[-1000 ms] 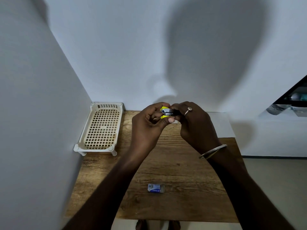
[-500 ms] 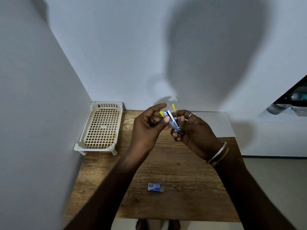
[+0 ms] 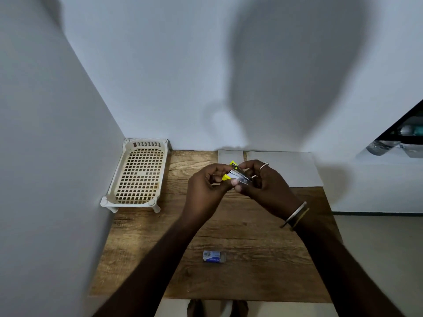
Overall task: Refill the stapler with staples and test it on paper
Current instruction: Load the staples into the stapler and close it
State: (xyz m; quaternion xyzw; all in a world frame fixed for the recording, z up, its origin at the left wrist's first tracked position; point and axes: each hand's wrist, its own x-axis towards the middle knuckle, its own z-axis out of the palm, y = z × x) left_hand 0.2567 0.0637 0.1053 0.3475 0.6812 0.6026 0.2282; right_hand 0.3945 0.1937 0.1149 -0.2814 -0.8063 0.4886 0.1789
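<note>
A small yellow and silver stapler is held above the wooden table, between both hands. Its yellow top is swung open and the metal channel shows. My left hand pinches its yellow front end. My right hand, with a ring and bangles, grips its metal rear part. A small blue and white staple box lies on the table near me, apart from both hands. White paper sheets lie at the table's far right, by the wall.
A cream plastic perforated tray stands on short legs at the far left corner. Walls close off the left and back. The table's right edge drops to the floor. My feet show below the near edge.
The stapler was closed between my fingers, then its top swung open. It has since tilted lower and flatter, with my right hand turned more under it.
</note>
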